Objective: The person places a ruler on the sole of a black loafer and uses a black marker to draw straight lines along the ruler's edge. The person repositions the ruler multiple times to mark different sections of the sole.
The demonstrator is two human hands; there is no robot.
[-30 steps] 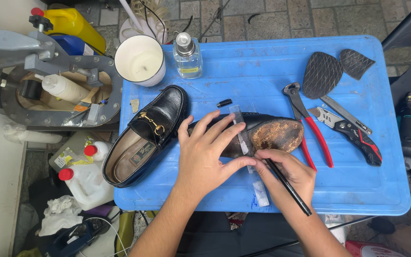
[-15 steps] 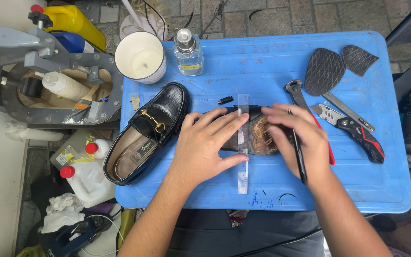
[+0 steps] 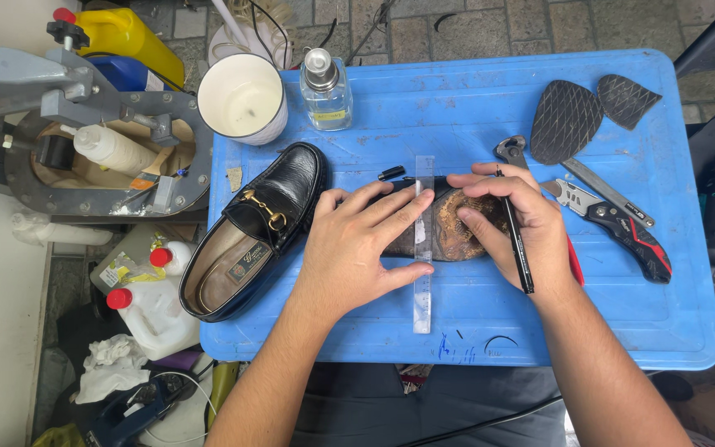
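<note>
Your left hand lies flat, fingers spread, pressing the clear ruler across the upturned shoe on the blue bench. Your right hand grips a black pen, fingertips touching the sole.

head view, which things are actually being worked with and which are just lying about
In use:
left hand pressing clear ruler across upturned shoe sole
right hand holding black pen

Lying about:
black loafer
white cup
glass bottle
rubber heel pieces
utility knife
</note>
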